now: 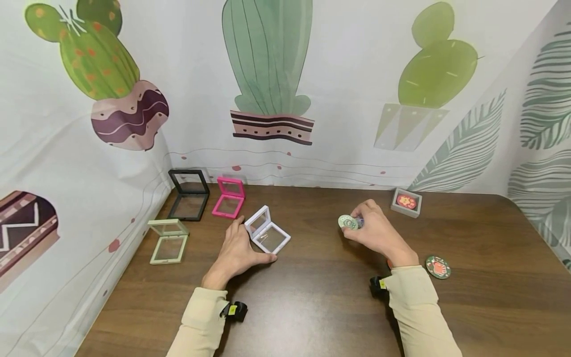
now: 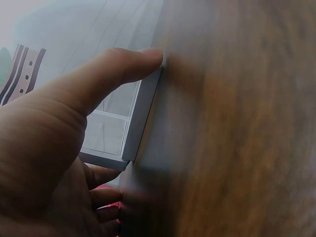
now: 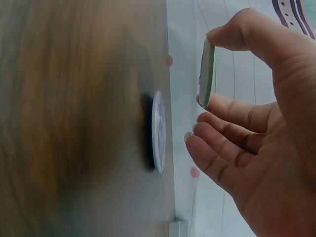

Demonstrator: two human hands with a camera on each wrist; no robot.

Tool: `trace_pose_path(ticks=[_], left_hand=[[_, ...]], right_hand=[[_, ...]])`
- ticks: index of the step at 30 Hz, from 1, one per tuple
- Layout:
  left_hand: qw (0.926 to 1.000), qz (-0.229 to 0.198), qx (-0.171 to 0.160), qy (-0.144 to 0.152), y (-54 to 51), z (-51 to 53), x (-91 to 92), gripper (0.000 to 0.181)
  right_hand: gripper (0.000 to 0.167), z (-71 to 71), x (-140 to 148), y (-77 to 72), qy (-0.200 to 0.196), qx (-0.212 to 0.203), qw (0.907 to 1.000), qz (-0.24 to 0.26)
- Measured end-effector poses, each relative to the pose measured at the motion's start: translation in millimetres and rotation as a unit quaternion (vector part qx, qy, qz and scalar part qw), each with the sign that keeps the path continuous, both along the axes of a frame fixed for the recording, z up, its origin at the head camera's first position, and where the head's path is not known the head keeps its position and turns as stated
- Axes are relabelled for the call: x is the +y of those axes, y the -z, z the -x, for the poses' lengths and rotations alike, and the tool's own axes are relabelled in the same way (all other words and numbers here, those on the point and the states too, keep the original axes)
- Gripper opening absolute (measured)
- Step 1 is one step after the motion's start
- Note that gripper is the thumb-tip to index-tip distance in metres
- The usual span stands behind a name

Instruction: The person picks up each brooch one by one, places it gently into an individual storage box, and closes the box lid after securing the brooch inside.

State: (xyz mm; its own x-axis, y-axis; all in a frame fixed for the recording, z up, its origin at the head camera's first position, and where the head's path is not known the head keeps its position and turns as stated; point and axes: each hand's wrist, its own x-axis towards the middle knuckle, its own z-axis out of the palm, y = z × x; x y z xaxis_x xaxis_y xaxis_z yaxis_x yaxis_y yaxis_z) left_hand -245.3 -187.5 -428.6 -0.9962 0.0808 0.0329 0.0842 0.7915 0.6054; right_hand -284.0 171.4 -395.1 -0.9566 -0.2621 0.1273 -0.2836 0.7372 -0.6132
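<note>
In the head view a white hinged display frame [image 1: 273, 238] stands opened on the table with a small gold-coloured piece on its clear pane. My left hand [image 1: 238, 252] spans its left side, thumb on the front corner and fingers by the hinge end; the left wrist view shows the thumb along the frame's edge [image 2: 145, 106]. Above the table, my right hand [image 1: 374, 230] pinches a round green-and-white disc [image 1: 347, 222] between thumb and forefinger, its other fingers loosely bent. Another round disc [image 3: 159, 131] lies on the table below that hand, mostly hidden in the head view.
Opened display frames in black [image 1: 189, 203], pink [image 1: 241, 199] and light green [image 1: 184, 248] stand at the left. A grey box [image 1: 417, 210] with a red disc is at the back right. A dark green disc [image 1: 438, 267] lies beside the right forearm, another partly under it. Fabric backs the table.
</note>
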Motion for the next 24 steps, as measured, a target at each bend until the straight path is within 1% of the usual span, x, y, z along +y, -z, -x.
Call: trace_pose_path(ticks=[5, 7, 12, 17, 24], left_hand=[[1.0, 0.001, -0.002, -0.004, -0.8, -0.6, -0.2, 0.093], [1.0, 0.001, -0.002, -0.005, -1.0, -0.6, -0.1, 0.095], [1.0, 0.0, -0.002, -0.003, -0.7, -0.1, 0.6, 0.092], [1.0, -0.001, -0.004, -0.003, -0.5, -0.1, 1.3, 0.089], [1.0, 0.0, -0.001, -0.007, 0.0, -1.0, 0.7, 0.085]], right_hand=[[0.037, 1.0, -10.6, 0.6, -0.009, -0.004, 0.9999, 0.004], [0.037, 0.4, -14.9, -0.4, -0.011, -0.011, 0.9999, 0.006], [0.038, -0.9, -25.5, -4.5, -0.016, -0.022, 0.9996, 0.005], [0.039, -1.5, -36.9, -7.6, -0.025, -0.017, 0.9995, 0.007], [0.039, -2.3, -54.2, -7.0, -0.036, -0.004, 0.9993, 0.01]])
